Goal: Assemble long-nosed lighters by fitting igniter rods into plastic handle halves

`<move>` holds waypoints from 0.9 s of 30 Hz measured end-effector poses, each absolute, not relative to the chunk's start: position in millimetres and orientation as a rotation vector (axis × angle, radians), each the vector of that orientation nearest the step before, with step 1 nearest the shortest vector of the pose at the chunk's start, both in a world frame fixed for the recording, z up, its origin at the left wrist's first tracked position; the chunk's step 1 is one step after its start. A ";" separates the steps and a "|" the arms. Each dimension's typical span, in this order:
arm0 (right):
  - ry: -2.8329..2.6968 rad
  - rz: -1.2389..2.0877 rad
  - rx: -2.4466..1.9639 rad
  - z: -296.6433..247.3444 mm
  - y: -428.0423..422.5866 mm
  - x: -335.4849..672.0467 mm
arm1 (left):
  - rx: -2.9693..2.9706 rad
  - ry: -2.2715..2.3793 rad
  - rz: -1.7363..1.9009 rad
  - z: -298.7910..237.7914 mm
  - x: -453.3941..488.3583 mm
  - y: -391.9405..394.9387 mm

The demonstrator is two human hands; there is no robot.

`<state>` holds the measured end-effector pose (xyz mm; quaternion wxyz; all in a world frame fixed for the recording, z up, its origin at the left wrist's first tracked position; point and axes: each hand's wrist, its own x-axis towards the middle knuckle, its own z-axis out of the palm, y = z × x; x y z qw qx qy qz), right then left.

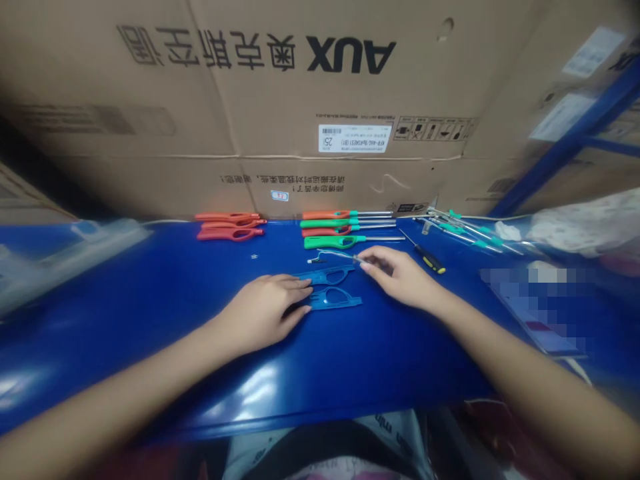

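Observation:
Two blue plastic lighter handle halves (334, 299) lie side by side on the blue table, each with an oval opening. My left hand (273, 308) holds their left ends, fingers at the upper half and thumb at the lower one. Just right of them, my right hand (400, 275) is closed, pinching the end of a thin metal lighter part with wires (337, 254). That part stretches left to a small dark piece with a white tip. Its pinched end is partly hidden by my fingers.
Finished-looking lighters (327, 224) with orange and green handles lie behind. Red handle shells (231, 227) are at back left. A yellow-black screwdriver (431, 261), metal tubes with green parts (463, 230) and a purple-white flat item (537, 320) lie right. A large cardboard box (280, 100) stands behind.

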<state>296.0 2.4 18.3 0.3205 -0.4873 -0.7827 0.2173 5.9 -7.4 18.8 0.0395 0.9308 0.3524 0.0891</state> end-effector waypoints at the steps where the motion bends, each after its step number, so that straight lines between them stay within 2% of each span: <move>1: -2.056 0.642 -1.288 14.8 2.3 296.0 | 2.853 1.084 0.305 16.4 6.2 -7.0; 9: -1.950 0.986 -1.259 13.4 -2.6 295.4 | 2.823 1.057 0.551 -3.8 3.1 -6.3; 27: -2.003 1.097 -1.209 17.4 -11.0 293.6 | 2.641 1.013 0.996 4.5 2.1 -8.9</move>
